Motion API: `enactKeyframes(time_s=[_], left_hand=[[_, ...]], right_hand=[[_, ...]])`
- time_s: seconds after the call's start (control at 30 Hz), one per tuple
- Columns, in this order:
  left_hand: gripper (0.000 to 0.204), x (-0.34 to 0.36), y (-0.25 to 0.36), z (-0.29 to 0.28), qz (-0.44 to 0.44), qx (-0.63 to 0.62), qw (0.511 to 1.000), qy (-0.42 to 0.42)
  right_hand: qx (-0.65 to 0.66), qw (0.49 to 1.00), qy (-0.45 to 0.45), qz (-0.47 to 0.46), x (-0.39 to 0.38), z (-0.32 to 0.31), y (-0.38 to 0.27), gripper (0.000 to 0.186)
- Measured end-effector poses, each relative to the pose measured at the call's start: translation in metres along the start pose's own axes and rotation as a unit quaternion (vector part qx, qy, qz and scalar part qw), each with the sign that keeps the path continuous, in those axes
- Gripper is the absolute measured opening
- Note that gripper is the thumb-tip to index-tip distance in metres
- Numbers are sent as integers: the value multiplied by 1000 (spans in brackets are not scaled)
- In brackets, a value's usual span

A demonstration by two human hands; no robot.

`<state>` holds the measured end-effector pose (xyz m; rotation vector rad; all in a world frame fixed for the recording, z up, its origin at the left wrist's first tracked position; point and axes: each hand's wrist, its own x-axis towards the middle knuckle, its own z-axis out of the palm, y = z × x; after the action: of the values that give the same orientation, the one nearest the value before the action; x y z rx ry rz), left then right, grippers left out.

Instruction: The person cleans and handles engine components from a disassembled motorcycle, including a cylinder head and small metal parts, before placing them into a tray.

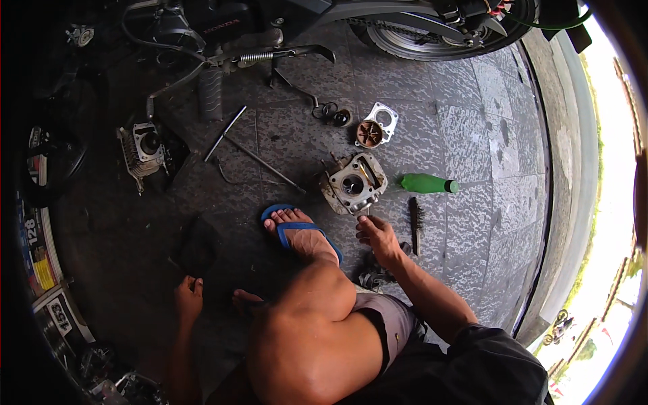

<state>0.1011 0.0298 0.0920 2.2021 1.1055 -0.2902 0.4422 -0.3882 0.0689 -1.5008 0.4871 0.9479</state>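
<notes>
My right hand (378,239) is by the lower edge of a grey metal engine cylinder head (334,192) on the floor. Its fingers are curled in a pinch there, and whatever they grip is too small to make out. Low on the left, in shadow, my left hand (189,298) is closed, with thumb and fingertips together. A dark shape (194,248), perhaps a rag, lies just beyond it; I cannot tell whether the fingers hold it. Beside the cylinder head are a green plastic bottle (425,183) and a wire brush (416,226).
Beyond the cylinder head lie a flat silver gasket (388,116), a round brown part (369,134) and dark ring-shaped parts (342,117). A T-handle wrench (256,156) is left of them. A motorcycle (270,27) spans the far side, its finned engine part (140,155) at left. My sandalled foot (304,236) is close.
</notes>
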Motion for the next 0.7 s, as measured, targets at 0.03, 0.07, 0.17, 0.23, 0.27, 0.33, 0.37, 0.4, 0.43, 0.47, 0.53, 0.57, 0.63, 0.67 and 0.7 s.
enactKeyframes(time_s=[0.03,0.07,0.17,0.23,0.27,0.33,0.37,0.4,0.43,0.47,0.53,0.57,0.63,0.67,0.7], left_hand=[[29,-5,-1,-2,-22,-11,1000,6],[29,-7,-5,-2,-27,-10,1000,8],[25,-20,-25,-4,-42,-37,998,25],[25,-19,-28,-1,-53,9,997,47],[25,-22,-41,2,-31,50,995,85],[28,-12,-52,11,-10,76,991,109],[29,-8,-52,9,-18,62,993,101],[28,-1,-49,11,-31,54,993,96],[27,1,-49,8,-46,51,993,91],[26,3,-47,8,-36,51,992,106],[25,6,-42,3,-29,55,989,131],[25,7,-41,3,-19,52,989,136],[25,5,-43,6,-15,48,989,142],[25,4,-44,5,-11,41,989,139],[26,4,-44,2,-5,36,990,135]], right_hand=[[-126,991,16,-49,-5,-4,10,43],[-249,963,29,-97,-10,-7,22,42],[-474,863,53,-167,-31,-38,52,41],[-552,801,82,-215,-44,-49,71,41],[-591,791,42,-151,-42,-52,79,45],[-596,785,59,-155,-32,-67,97,42],[-587,788,80,-166,-32,-63,95,39],[-601,760,95,-228,-27,-71,96,34],[-539,803,56,-247,-23,-61,85,28],[-528,800,40,-282,-23,-46,72,24],[-489,835,37,-250,-19,-31,56,23],[-477,835,11,-274,-13,-34,57,23],[-482,831,-21,-278,-4,-34,59,25],[-485,831,-25,-273,-3,-31,59,23],[-483,831,-30,-274,0,-28,63,23]])
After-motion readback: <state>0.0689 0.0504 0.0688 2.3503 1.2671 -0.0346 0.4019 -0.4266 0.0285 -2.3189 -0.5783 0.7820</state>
